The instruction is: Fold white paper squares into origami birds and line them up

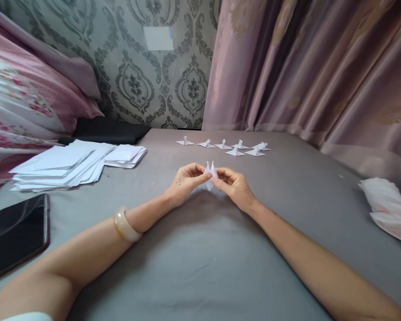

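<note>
Between my two hands, above the grey cloth, is a small white folded-paper piece (210,183) with two narrow points sticking up and one point hanging down. My left hand (189,180) pinches its left side between thumb and fingers. On the right side, my right hand (235,185) grips it the same way, the thumb in front. The fingertips behind the paper are partly hidden. Beyond my hands, several finished-looking white origami figures (235,151) with spread flat wings stand in two loose rows.
Stacked white paper sheets (60,165) lie at the left, with smaller squares (125,155) beside them. A dark phone (18,236) rests nearer me. Crumpled whitish fabric (387,205) is at the right edge. A black folded item (107,129) and curtains (304,67) border the grey surface (200,267).
</note>
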### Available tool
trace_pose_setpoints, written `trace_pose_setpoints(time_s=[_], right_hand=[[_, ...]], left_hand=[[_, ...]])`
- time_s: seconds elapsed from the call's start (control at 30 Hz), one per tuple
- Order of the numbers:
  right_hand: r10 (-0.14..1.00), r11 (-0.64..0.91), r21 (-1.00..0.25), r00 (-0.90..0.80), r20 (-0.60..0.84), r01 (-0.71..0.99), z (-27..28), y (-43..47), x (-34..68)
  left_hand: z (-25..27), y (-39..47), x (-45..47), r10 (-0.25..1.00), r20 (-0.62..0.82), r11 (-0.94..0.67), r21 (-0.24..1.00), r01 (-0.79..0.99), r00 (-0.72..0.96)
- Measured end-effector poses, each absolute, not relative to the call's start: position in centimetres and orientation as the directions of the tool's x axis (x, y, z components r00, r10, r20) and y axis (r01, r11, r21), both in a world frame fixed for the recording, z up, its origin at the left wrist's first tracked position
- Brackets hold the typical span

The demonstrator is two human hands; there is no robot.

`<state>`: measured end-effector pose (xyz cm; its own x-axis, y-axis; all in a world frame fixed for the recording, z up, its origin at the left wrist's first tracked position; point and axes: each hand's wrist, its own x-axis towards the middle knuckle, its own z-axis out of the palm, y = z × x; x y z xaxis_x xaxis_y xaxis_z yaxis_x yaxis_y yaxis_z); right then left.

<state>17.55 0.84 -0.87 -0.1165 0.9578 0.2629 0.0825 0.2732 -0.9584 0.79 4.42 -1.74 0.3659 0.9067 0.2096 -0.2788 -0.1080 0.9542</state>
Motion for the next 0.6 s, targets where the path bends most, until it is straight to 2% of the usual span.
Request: trace_pose_setpoints(time_s=[0.27, 0.5, 0.6], right_hand=[[0.977, 0.210, -0.976, -0.055, 0.207, 0.062, -0.57, 0.97, 17.13], [0.987, 0.150, -0.988, -0.045, 0.151, -0.020, -1.06, 1.31, 17.49], [0.988, 0.149, -0.989, -0.043, 0.150, -0.020, -1.14, 1.38, 17.58]], left_hand=[[-1.79, 4.49, 0.91, 0.895, 0.263, -0.129, 0.926, -0.355, 0.360], [-1.83, 4.58, 0.66, 0.874, 0.145, -0.004, 0.956, -0.293, 0.464], [-1.77, 4.53, 0.62, 0.898, 0.109, 0.002, 0.968, -0.251, 0.426]])
